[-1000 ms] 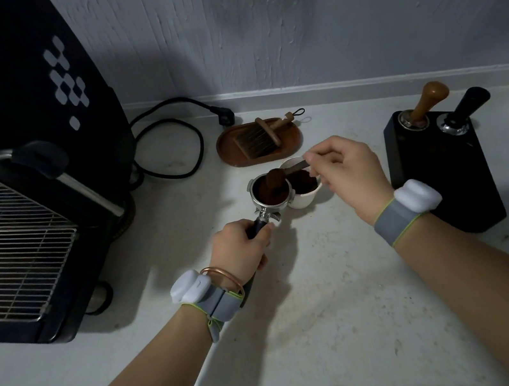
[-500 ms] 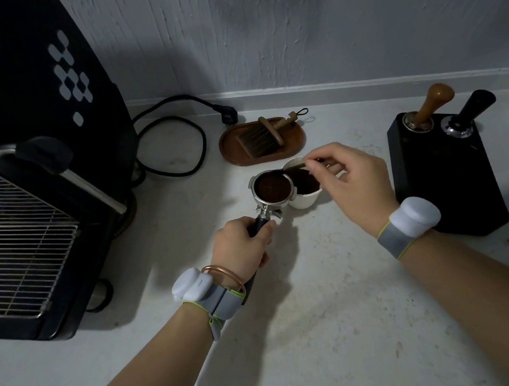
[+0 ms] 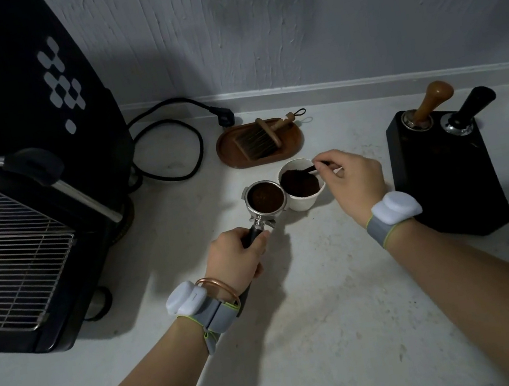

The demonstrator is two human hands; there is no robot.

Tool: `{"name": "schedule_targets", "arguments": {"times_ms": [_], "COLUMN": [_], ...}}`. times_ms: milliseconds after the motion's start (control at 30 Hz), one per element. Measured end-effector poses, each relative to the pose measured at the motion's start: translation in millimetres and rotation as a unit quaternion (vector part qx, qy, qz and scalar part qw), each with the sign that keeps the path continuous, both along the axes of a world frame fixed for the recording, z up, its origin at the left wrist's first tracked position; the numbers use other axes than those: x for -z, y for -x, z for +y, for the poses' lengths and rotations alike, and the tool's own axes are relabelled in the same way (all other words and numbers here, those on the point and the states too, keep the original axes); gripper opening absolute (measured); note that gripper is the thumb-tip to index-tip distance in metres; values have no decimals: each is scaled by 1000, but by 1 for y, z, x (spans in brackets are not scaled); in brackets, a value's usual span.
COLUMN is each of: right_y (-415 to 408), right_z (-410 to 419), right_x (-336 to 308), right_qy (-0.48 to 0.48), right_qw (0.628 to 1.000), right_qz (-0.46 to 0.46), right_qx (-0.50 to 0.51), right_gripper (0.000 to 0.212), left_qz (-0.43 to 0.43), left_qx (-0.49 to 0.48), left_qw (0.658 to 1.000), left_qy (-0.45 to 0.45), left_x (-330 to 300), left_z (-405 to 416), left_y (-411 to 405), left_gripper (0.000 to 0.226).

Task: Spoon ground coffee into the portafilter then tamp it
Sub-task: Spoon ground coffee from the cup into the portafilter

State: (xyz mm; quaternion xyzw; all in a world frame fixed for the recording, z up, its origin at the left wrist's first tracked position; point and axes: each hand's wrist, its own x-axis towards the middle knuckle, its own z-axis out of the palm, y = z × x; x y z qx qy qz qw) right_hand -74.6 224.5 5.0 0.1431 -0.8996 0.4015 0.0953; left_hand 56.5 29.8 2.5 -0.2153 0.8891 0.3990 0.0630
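Observation:
A metal portafilter (image 3: 264,198) lies on the white counter, its basket filled with brown ground coffee. My left hand (image 3: 237,256) grips its black handle. Touching its right side stands a white cup (image 3: 304,200) of ground coffee. My right hand (image 3: 350,181) pinches a small dark spoon (image 3: 310,169), whose bowl dips into the grounds in the cup. A wooden-handled tamper (image 3: 430,102) stands in a black block (image 3: 445,174) to the right.
A black espresso machine (image 3: 26,184) with a wire drip grate and steam wand fills the left. Its black power cord (image 3: 171,146) loops by the wall. A wooden tray with a brush (image 3: 259,141) sits behind the cup. A black-handled tool (image 3: 469,113) also stands in the block.
My right hand moved the spoon from over the portafilter basket back to the right, into the cup's grounds. My left hand kept hold of the handle.

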Motion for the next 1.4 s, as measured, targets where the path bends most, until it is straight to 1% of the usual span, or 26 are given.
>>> {"name": "schedule_targets", "arguments": {"times_ms": [67,133,233,333,433,567,633,733,800,967,1233,1400], "right_y": [0,0,3,6,8,7,4,0,-2,0,2,2], "right_z": [-4,-7,-9,-9,-9,-6,-5,-5,-6,-4,0,8], "right_x": [4,6,5,2,0,-1,-2,-4,-5,-4,-2,-10], "right_qy": [-10,12,50,96,163,213,232,199,196,259,326,358], "right_qw": [1000,999,992,976,952,929,923,939,941,908,872,865], "right_qz": [-18,-48,-108,-176,-231,-275,-284,-261,-260,-311,-342,-333], "right_qx": [-5,6,48,84,116,126,116,100,94,110,124,113], "right_gripper": [13,13,14,17,18,16,15,15,14,15,16,15], "left_qz": [-2,-2,-2,-4,-7,-1,-2,-5,-7,2,9,4], "left_qx": [0,-1,-3,-4,-6,-5,-5,-6,-7,-5,-3,0], "left_qw": [1000,1000,1000,1000,1000,1000,1000,1000,1000,1000,1000,1000], "left_qy": [-5,-7,-7,-5,0,3,4,0,-1,-5,-7,-18], "left_x": [1,2,3,2,2,2,2,3,3,2,-1,-4], "left_z": [0,-1,-2,-2,-2,-1,-1,0,0,-1,-2,1], "left_y": [0,-1,0,2,2,2,1,0,0,-2,-3,-2], "left_gripper": [36,36,36,35,36,36,36,37,37,36,35,34]}}
